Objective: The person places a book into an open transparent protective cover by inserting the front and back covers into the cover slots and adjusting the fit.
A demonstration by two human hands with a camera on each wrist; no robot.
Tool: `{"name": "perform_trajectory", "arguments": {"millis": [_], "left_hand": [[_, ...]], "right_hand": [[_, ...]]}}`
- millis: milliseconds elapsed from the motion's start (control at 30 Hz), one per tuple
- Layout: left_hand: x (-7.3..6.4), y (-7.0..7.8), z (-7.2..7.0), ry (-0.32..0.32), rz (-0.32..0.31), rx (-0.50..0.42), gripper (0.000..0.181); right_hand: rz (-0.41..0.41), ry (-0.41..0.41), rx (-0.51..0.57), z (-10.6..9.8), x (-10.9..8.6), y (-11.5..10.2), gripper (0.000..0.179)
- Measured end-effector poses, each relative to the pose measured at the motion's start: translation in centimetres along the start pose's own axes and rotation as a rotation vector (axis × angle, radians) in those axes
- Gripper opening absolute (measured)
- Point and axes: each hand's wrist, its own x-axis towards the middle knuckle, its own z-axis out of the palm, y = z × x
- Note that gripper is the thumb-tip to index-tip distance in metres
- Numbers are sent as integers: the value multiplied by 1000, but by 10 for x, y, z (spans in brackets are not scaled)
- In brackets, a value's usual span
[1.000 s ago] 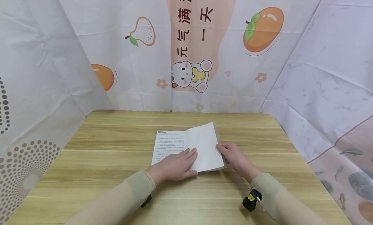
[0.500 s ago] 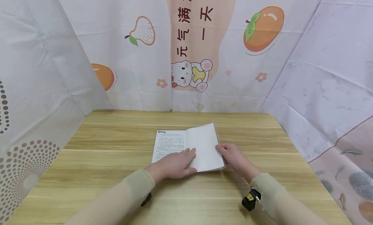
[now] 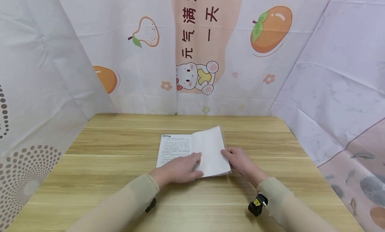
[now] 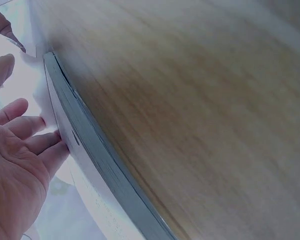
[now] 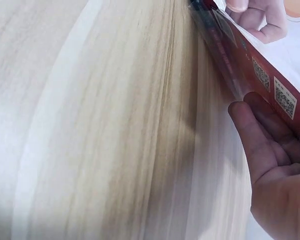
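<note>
An open book [image 3: 175,147] lies mid-table, a page of print on its left side. To the right, its blank white leaf [image 3: 210,152] is tilted up off the table. My left hand [image 3: 180,167] rests across the printed page, fingers slightly bent near the fold. With thumb and fingers my right hand [image 3: 242,163] pinches the right edge of the raised side. Underneath, the right wrist view shows a red cover [image 5: 262,75] with QR codes and a clear plastic jacket. The left wrist view shows the thick page block [image 4: 105,155] close beside my left fingers.
The wood-grain table [image 3: 120,142] extends around the book on all sides. A printed fabric curtain [image 3: 135,75] hangs along the back edge, with more cloth at left and right. A black wrist camera [image 3: 257,205] hangs below my right wrist.
My left fingers go from lying flat and spread to slightly bent, drawing back a little toward the fold. My right hand shifts slightly left, still pinching the edge.
</note>
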Motion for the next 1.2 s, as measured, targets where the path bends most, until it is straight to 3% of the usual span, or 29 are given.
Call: {"name": "perform_trajectory", "arguments": {"millis": [167,333,500,600,867,1033,1200], "left_hand": [[-1,1,-6,-25,-58,-152,48],[-2,6,-12,-24,-99,-187,54],[-1,15,-15,54,-95,-191,45],[-1,20,-19,96,-101,-249,47],[-4,43,-29,84,-44,-447,49],[-6,55,-33,103,-43,-531,51],[-7,53,-36,142,-58,-609,50]], "right_hand": [[-22,18,-36,2,-2,-5,34],[-41,33,-61,2,-4,-10,32],[-60,56,-145,-4,-7,-16,32],[-77,67,-170,-9,-8,-19,31],[-151,64,-219,-14,-10,-30,31],[-226,75,-256,-8,-12,-40,32],[-201,48,-164,-4,-13,-42,34]]}}
